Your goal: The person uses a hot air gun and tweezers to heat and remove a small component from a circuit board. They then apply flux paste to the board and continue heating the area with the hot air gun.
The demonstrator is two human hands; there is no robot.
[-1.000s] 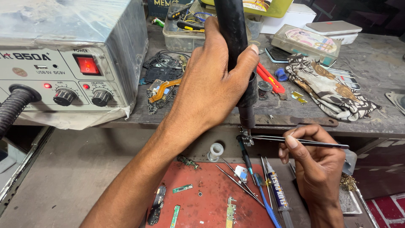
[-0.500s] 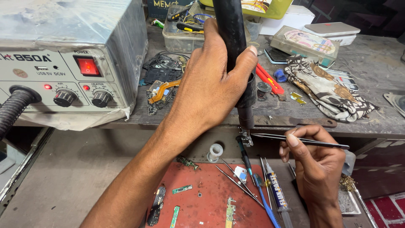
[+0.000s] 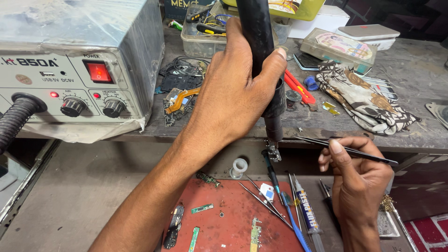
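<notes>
left hand is wrapped tight round the black hot-air handpiece, held upright w/ its nozzle pointing down at a small part at the bench edge. right hand is pinched closed on thin metal tweezers, lying roughly level, tips reaching toward that same part just under the nozzle

pkgs & labels: grey rework station far left, front panel w/ printed lettering, a lit red square switch, two black knobs and small red lamps, clear plastic film over the casing; ribbed black hose leaves its lower left. clear rectangular box w/ a pale round-patterned label back right, a flat white box behind it, yellow-green tray at top, clear tub of tools mid-back. slim tube w/ dark lettering lies by a blue-handled tool

surface: worn grey wooden bench w/ a patterned cloth, a red cutter, loose flex cables. below it a red mat carrying small green boards, probes, a white ring; lower grey shelf to the left. room beyond is dark, can't tell more
</notes>
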